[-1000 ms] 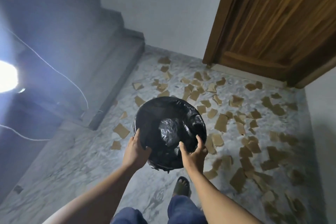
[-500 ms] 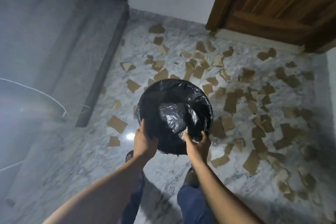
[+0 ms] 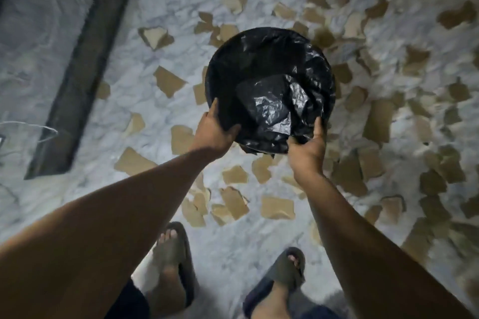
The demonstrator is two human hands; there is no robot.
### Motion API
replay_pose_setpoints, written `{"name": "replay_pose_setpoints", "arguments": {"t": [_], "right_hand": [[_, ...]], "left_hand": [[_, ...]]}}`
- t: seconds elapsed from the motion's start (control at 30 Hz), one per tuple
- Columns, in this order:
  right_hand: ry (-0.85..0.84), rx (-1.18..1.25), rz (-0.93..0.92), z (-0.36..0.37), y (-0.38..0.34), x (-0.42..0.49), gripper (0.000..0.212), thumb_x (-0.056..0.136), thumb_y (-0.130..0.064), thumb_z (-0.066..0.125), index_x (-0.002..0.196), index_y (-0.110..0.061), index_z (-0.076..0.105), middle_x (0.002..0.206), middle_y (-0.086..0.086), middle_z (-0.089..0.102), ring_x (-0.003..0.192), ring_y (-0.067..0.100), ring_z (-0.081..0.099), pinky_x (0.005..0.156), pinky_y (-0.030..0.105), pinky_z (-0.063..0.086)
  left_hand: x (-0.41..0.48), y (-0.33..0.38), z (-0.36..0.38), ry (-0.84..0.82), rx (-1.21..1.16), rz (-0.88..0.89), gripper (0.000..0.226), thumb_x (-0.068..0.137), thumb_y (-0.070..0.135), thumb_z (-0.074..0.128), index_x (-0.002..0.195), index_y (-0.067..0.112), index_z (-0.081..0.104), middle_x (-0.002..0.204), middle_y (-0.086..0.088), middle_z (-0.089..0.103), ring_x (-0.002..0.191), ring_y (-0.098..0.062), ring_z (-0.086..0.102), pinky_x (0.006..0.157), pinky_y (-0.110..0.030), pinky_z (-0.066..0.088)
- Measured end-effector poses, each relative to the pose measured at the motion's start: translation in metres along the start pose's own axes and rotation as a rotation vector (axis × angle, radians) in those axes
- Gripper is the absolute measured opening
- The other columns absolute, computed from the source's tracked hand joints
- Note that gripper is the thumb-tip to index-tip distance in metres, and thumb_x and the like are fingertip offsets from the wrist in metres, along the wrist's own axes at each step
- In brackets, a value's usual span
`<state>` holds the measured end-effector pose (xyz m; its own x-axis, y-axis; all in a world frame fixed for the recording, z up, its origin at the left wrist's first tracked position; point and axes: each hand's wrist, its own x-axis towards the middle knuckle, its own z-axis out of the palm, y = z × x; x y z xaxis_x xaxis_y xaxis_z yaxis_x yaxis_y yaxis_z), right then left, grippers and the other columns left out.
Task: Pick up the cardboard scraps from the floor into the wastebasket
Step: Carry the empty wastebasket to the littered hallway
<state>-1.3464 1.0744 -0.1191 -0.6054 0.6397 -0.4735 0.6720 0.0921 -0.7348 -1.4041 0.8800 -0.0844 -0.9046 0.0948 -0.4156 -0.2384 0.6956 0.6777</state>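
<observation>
Black plastic liner (image 3: pixel 274 109), crumpled, fills the round wastebasket (image 3: pixel 267 41), which sits at frame centre, mouth tilted toward the viewer. Left hand (image 3: pixel 212 132): clamped on the rim at 7 o'clock, thumb inside. Right hand (image 3: pixel 308 147): gripping the rim and a fold of liner at 5 o'clock. Whether the basket rests on the floor or is carried above it cannot be told for sure; the frame is blurred. Brown cardboard scraps (image 3: pixel 277 207): scattered all around the basket, thickest from 1 to 5 o'clock, thinner toward 9. Floor (image 3: pixel 85 197): white-grey marble. Dark step edge (image 3: pixel 85 67) at 10 o'clock. Two sandalled feet (image 3: pixel 171 259) at 6 o'clock.
</observation>
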Motion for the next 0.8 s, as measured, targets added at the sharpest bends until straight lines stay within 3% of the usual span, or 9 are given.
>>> {"name": "replay_pose_setpoints", "arguments": {"t": [0.07,0.17,0.23,0.3,0.4,0.5,0.63,0.73,0.8], "right_hand": [[0.024,0.060,-0.064,0.025,-0.003,0.053,0.082,0.091,0.001,0.065,0.157,-0.024,0.024,0.164,0.001,0.021,0.145,0.016,0.033,0.119,0.027,0.029],[0.068,0.163,-0.196,0.061,-0.013,0.132,0.084,0.089,0.000,0.066,0.157,-0.025,0.025,0.162,0.000,0.025,0.143,0.017,0.036,0.117,0.035,0.037],[0.099,0.190,-0.255,0.082,-0.021,0.176,0.083,0.089,-0.002,0.068,0.156,-0.025,0.026,0.162,0.000,0.026,0.143,0.018,0.037,0.116,0.035,0.039],[0.085,0.246,-0.281,0.097,-0.034,0.209,0.081,0.090,0.000,0.066,0.156,-0.025,0.026,0.161,0.000,0.027,0.140,0.019,0.039,0.114,0.037,0.040],[-0.018,0.426,-0.268,0.113,-0.051,0.244,0.073,0.093,0.006,0.060,0.153,-0.022,0.028,0.154,0.007,0.035,0.122,0.026,0.053,0.088,0.046,0.059],[-0.099,0.455,-0.311,0.124,-0.064,0.256,0.060,0.098,-0.007,0.059,0.151,-0.018,0.032,0.150,0.007,0.040,0.118,0.025,0.053,0.066,0.034,0.063],[-0.179,0.382,-0.403,0.128,-0.067,0.251,0.068,0.099,-0.029,0.059,0.155,-0.035,0.022,0.156,-0.002,0.035,0.127,0.024,0.050,0.066,0.038,0.060],[-0.219,0.281,-0.439,0.131,-0.059,0.233,0.068,0.099,-0.029,0.057,0.154,-0.041,0.020,0.153,-0.005,0.039,0.125,0.024,0.050,0.083,0.047,0.056],[-0.167,0.201,-0.484,0.135,-0.045,0.219,0.059,0.099,-0.026,0.057,0.152,-0.032,0.032,0.143,-0.001,0.050,0.118,0.024,0.055,0.082,0.041,0.056]], "left_hand": [[0.057,-0.012,0.016,0.012,-0.072,0.080,0.078,0.088,0.025,0.070,0.152,0.011,0.028,0.137,-0.010,0.057,0.121,-0.026,0.056,0.098,-0.025,0.044],[0.139,-0.019,0.033,0.082,-0.060,0.221,0.075,0.088,0.034,0.070,0.149,0.012,0.034,0.138,-0.007,0.057,0.122,-0.023,0.057,0.103,-0.033,0.047],[0.185,-0.022,0.041,0.129,-0.027,0.308,0.067,0.088,0.037,0.069,0.145,0.013,0.041,0.133,-0.004,0.060,0.118,-0.019,0.059,0.099,-0.023,0.045],[0.225,-0.020,0.044,0.169,-0.007,0.381,0.064,0.088,0.039,0.070,0.141,0.013,0.046,0.129,-0.002,0.062,0.114,-0.017,0.060,0.095,-0.022,0.047],[0.267,-0.019,0.048,0.207,0.000,0.448,0.067,0.087,0.037,0.071,0.143,0.015,0.042,0.132,-0.002,0.058,0.108,-0.012,0.059,0.089,-0.015,0.044],[0.289,-0.016,0.054,0.192,-0.026,0.498,0.073,0.091,0.031,0.068,0.150,0.014,0.030,0.142,-0.002,0.050,0.115,-0.008,0.050,0.087,-0.008,0.035],[0.291,-0.011,0.056,0.126,0.003,0.534,0.077,0.090,0.021,0.069,0.153,0.017,0.026,0.144,-0.004,0.049,0.127,-0.016,0.048,0.099,-0.016,0.038],[0.262,-0.014,0.056,0.100,0.040,0.573,0.068,0.087,0.015,0.068,0.148,0.018,0.038,0.129,0.000,0.055,0.117,-0.013,0.050,0.089,-0.013,0.038],[0.237,-0.026,0.060,0.034,0.090,0.577,0.060,0.086,0.015,0.068,0.142,0.015,0.046,0.125,-0.002,0.058,0.116,-0.016,0.054,0.086,-0.016,0.039]]}}
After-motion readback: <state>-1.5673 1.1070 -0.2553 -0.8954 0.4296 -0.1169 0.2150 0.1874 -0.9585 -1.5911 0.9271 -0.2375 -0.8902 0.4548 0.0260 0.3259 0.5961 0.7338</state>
